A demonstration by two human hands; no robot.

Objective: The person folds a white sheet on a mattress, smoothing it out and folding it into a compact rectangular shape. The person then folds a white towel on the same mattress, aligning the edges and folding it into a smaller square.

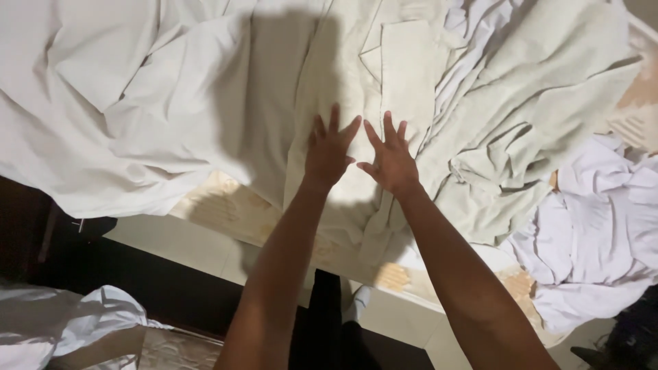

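My left hand [327, 152] and my right hand [391, 159] lie flat, side by side, fingers spread, pressing on a pale cream cloth [356, 82] spread over a bed. The cloth has a folded panel with a stitched hem just beyond my fingertips. Neither hand grips anything. Both forearms reach up from the bottom of the view.
A large crumpled white sheet [116, 103] covers the left of the bed. A greenish-cream towel [541, 103] lies bunched to the right, with a pile of white linen [596, 233] beyond it. The patterned mattress edge [219, 209] shows below. More white cloth [62, 329] lies on the dark floor.
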